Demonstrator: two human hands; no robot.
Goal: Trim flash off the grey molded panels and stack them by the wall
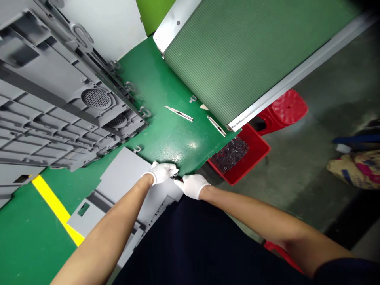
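A flat grey plastic panel [118, 174] lies on the green table, its near corner against my dark clothing. My left hand [162, 173], in a white glove, is closed at the panel's right corner, fingertips pinched at its edge. Close beside it, my white-gloved right hand [194, 186] is closed around a small tool with dark and red parts, seemingly nippers [178, 179]. The tool's tip is at the panel's corner, by the left fingertips; most of it is hidden in the hand. A small grey hook [137, 149] sticks out from the panel's far edge.
Stacked grey moulded panels [71, 91] stand at the left, with hooks along their edges. Two slim cutter knives [179, 113] and a loose hook [192, 99] lie ahead. A green conveyor belt [252, 47], a red bin [258, 152] of dark scraps and a red stool [286, 109] are at right.
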